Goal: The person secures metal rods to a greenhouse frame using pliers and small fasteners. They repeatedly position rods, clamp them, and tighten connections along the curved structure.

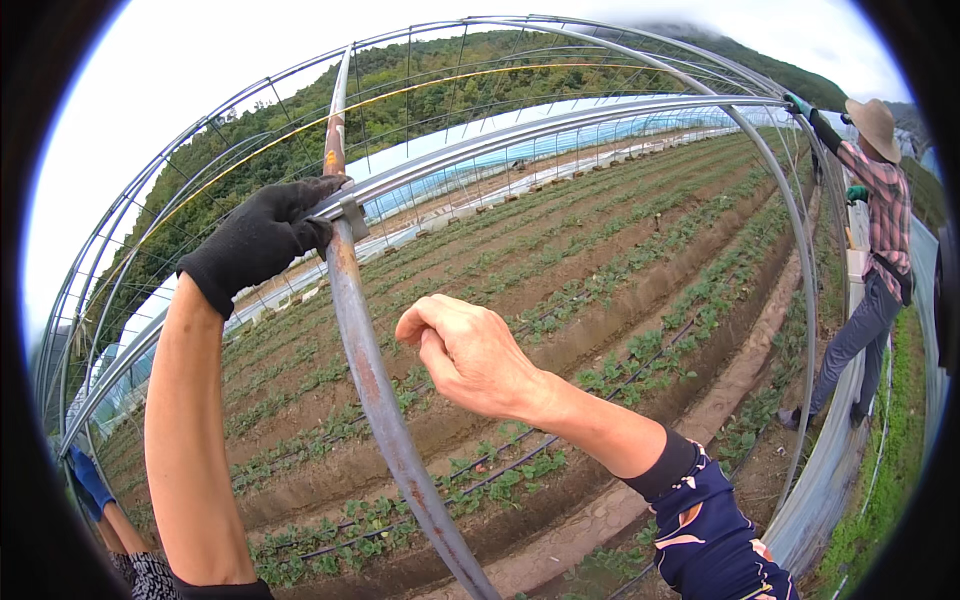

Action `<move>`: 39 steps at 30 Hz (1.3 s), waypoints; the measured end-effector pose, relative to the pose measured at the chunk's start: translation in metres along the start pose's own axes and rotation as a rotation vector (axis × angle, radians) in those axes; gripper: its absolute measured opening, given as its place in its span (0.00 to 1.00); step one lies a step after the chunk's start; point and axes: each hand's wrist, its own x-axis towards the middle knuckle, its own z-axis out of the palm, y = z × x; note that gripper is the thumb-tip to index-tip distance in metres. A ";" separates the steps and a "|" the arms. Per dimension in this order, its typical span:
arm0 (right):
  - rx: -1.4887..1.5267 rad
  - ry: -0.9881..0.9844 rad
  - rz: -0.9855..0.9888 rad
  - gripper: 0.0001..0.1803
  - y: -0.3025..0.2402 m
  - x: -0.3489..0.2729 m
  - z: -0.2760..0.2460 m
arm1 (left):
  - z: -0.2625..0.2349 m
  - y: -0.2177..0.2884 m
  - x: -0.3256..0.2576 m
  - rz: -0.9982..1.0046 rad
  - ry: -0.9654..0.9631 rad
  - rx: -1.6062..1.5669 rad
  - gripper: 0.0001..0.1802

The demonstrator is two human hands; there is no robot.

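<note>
My left hand (262,238), in a black glove, grips the joint where a long horizontal metal rail (560,125) crosses a rusty curved hoop pipe (375,385) of a greenhouse frame. A small metal clamp (350,212) sits at that joint, right beside the gloved fingers. My right hand (470,352) is bare, fingers curled loosely with nothing in them, just right of the hoop pipe and not touching it. A dark patterned sleeve covers my right forearm.
Another person (868,240) in a straw hat and plaid shirt stands at the right, gloved hand raised to the same rail. Rows of low green plants (640,350) on soil ridges with black drip hoses lie below. Plastic sheeting (830,470) runs along the right side.
</note>
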 end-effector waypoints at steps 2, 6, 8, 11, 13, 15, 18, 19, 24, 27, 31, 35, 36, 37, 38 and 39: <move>-0.295 -0.353 -0.072 0.06 -0.036 -0.012 -0.028 | 0.004 0.001 -0.003 -0.061 0.048 -0.023 0.23; -0.699 -0.734 -0.132 0.06 -0.142 -0.017 -0.070 | 0.005 0.005 0.000 -0.038 0.065 -0.025 0.23; -0.852 -0.801 -0.172 0.08 -0.178 -0.025 -0.073 | 0.010 0.005 -0.007 -0.051 0.120 -0.071 0.23; -0.782 -0.860 -0.281 0.06 -0.195 -0.026 -0.081 | 0.005 -0.003 -0.005 -0.043 0.078 -0.040 0.25; -0.798 -0.972 -0.414 0.06 -0.196 -0.024 -0.075 | 0.002 -0.006 -0.008 -0.074 0.075 -0.026 0.27; -0.823 -1.095 -0.485 0.07 -0.206 -0.014 -0.086 | 0.000 -0.009 0.005 -0.016 0.059 -0.043 0.23; -0.694 -1.202 -0.489 0.06 -0.200 -0.008 -0.077 | 0.007 -0.002 -0.001 -0.102 0.159 -0.001 0.26; -0.644 -1.167 -0.500 0.06 -0.198 -0.008 -0.065 | 0.000 -0.009 -0.008 -0.107 0.153 -0.033 0.29; -0.593 -1.084 -0.462 0.04 -0.197 -0.017 -0.035 | 0.005 -0.025 -0.001 -0.047 0.157 -0.070 0.29; -0.542 -1.004 -0.437 0.04 -0.193 -0.022 -0.018 | 0.002 -0.025 0.001 -0.040 0.167 -0.040 0.28; -0.457 -0.840 -0.369 0.07 -0.181 -0.034 -0.010 | 0.004 -0.018 -0.009 -0.044 0.202 -0.019 0.26; -0.531 -0.728 -0.043 0.06 -0.132 -0.043 -0.063 | 0.000 -0.026 0.007 -0.024 -0.044 -0.131 0.25; -0.500 -0.711 0.089 0.07 -0.105 -0.056 -0.069 | 0.002 -0.030 0.004 -0.038 -0.043 -0.129 0.25; -0.386 -0.690 0.137 0.08 -0.092 -0.076 -0.063 | -0.014 -0.014 -0.026 -0.050 0.024 -0.089 0.24; -0.327 -0.748 0.225 0.06 -0.070 -0.111 -0.055 | -0.012 -0.009 -0.029 -0.023 0.031 -0.085 0.24; -0.167 -0.862 0.365 0.08 -0.051 -0.148 -0.043 | -0.008 0.001 -0.026 0.002 0.029 -0.082 0.24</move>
